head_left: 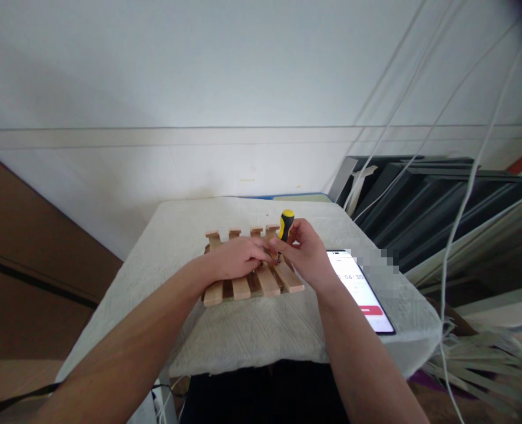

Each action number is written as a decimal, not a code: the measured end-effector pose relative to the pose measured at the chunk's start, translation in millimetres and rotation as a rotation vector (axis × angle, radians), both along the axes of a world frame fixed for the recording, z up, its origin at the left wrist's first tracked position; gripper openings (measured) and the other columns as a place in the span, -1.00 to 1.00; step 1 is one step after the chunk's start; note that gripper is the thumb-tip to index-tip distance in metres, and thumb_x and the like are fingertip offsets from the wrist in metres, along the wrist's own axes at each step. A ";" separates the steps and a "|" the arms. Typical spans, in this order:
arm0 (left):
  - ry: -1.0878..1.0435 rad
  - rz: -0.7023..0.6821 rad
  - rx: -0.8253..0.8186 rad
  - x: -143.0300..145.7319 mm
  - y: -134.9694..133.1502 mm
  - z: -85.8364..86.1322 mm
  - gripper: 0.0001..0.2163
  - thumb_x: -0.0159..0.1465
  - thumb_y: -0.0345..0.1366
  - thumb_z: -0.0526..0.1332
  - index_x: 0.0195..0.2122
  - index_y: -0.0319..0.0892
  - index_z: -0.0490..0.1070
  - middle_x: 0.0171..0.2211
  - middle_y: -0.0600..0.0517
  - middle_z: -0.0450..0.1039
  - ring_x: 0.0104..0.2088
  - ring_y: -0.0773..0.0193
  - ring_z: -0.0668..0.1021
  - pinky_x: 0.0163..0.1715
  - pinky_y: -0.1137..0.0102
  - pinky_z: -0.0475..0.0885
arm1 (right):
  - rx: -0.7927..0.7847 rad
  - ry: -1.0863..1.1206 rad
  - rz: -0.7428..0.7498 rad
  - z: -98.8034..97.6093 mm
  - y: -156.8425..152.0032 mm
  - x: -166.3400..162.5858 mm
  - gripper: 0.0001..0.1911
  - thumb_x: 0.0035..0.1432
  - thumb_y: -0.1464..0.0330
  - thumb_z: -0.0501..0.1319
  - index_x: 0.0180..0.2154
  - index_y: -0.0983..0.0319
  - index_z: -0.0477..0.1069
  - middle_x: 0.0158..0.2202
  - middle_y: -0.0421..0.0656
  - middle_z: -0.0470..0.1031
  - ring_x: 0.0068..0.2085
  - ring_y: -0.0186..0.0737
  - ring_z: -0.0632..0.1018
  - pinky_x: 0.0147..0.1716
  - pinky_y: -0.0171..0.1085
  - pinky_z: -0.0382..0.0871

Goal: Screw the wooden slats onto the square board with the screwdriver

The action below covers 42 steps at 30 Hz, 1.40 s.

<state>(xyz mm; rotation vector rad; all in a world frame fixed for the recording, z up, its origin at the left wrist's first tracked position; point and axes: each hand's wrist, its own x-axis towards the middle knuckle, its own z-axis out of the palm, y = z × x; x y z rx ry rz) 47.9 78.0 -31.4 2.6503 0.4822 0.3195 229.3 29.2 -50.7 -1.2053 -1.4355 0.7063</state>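
A small slatted wooden rack (pixel 242 288) lies on the cloth-covered table, its light slats running away from me. My left hand (pixel 238 257) rests across the top of the slats, its fingers stretched toward the right-hand ones. My right hand (pixel 309 252) is closed around a yellow-and-black screwdriver (pixel 286 225), at its lower handle and shaft. The screwdriver stands nearly upright, with its tip down at the rightmost slat. A small dark screw seems to be at the tip, but the fingers partly hide it.
A phone (pixel 362 294) with a lit timer screen lies right of the rack on the white tablecloth (pixel 252 335). White cables (pixel 458 224) hang at the right. Dark flat panels (pixel 433 194) lean beyond the table, and a wall (pixel 199 165) stands behind it.
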 end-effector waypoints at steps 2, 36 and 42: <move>-0.004 -0.007 0.002 -0.2 0.4 -0.4 -0.64 0.20 -0.60 0.06 -0.12 -0.16 0.53 -0.01 -0.04 0.47 -0.07 0.28 0.52 -0.03 0.39 0.38 | -0.008 -0.010 -0.028 -0.5 0.4 -0.6 -0.68 -0.02 0.23 0.32 -0.29 0.16 0.25 -0.38 -0.25 0.37 -0.38 -0.29 0.40 -0.42 -0.29 0.29; -0.032 -0.016 -0.027 -0.7 -0.9 1.8 -0.60 0.15 -0.64 0.03 -0.13 -0.18 0.53 -0.03 -0.04 0.48 -0.04 0.27 0.52 0.01 0.38 0.38 | -0.044 -0.017 0.013 3.2 -1.5 -1.1 -0.73 -0.04 0.21 0.32 -0.32 0.19 0.34 -0.41 -0.23 0.40 -0.41 -0.30 0.38 -0.41 -0.28 0.28; -0.015 -0.018 -0.002 -0.5 0.2 1.1 -0.59 0.14 -0.64 0.04 -0.12 -0.18 0.53 0.04 -0.05 0.45 0.02 0.27 0.49 0.08 0.37 0.34 | -0.110 0.205 0.065 8.0 -0.8 1.5 -0.81 0.03 0.22 0.21 -0.33 0.19 0.41 -0.43 -0.22 0.43 -0.45 -0.32 0.38 -0.49 -0.30 0.22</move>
